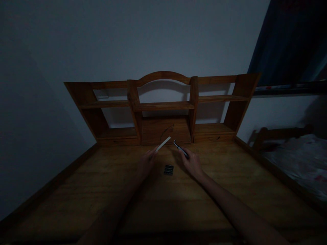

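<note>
In my left hand [147,162] is a slim, flat-looking white stick [163,144], slanting up and to the right. My right hand [191,162] is closed around a slender tool with a dark handle [183,151] and a light, bent tip [175,142]. The tip of the tool is near the free end of the white stick, with a small gap between them. Between and below my hands, a small black block with several rows [168,170] lies on the wooden desk [163,200]. Dim light hides its details.
A wooden shelf unit [163,106] with open compartments stands along the back of the desk against a pale wall [158,37]. Raised edges run along the desk's left and right sides. Beyond the right edge is a pale, crumpled covering [304,160]; a dark curtain [288,44] hangs above.
</note>
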The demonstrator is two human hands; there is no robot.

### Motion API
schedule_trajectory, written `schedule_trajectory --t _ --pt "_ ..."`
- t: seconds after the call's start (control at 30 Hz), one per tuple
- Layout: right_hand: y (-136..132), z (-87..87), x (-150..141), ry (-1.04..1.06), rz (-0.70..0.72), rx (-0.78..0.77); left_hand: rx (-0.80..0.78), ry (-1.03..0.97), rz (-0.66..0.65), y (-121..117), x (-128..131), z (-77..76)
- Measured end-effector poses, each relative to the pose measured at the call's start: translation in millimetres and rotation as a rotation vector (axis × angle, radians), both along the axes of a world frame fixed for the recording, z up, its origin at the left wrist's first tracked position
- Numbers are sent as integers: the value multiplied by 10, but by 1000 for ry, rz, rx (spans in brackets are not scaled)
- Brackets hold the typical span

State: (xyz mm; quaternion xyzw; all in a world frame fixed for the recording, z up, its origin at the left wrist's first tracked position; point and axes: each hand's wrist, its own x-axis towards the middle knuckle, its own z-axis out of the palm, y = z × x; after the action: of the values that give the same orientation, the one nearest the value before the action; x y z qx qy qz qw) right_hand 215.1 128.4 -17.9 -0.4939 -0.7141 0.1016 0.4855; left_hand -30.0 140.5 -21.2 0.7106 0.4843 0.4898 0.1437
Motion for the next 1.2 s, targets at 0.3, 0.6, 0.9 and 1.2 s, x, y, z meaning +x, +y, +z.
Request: schedule_trajectory --t 0.3,0.6,0.9,1.2 --pt "-10 13 23 51 9 -20 -89 -22 -80 -46 107 22" --pt "14 -23 13 241 64 -73 -101 -168 -149 -193 190 134" --pt "41 -32 49 258 134 -91 -107 -243 -62 -162 190 106" --pt "33 -17 30 339 173 -117 -186 -227 -119 -175 303 96"
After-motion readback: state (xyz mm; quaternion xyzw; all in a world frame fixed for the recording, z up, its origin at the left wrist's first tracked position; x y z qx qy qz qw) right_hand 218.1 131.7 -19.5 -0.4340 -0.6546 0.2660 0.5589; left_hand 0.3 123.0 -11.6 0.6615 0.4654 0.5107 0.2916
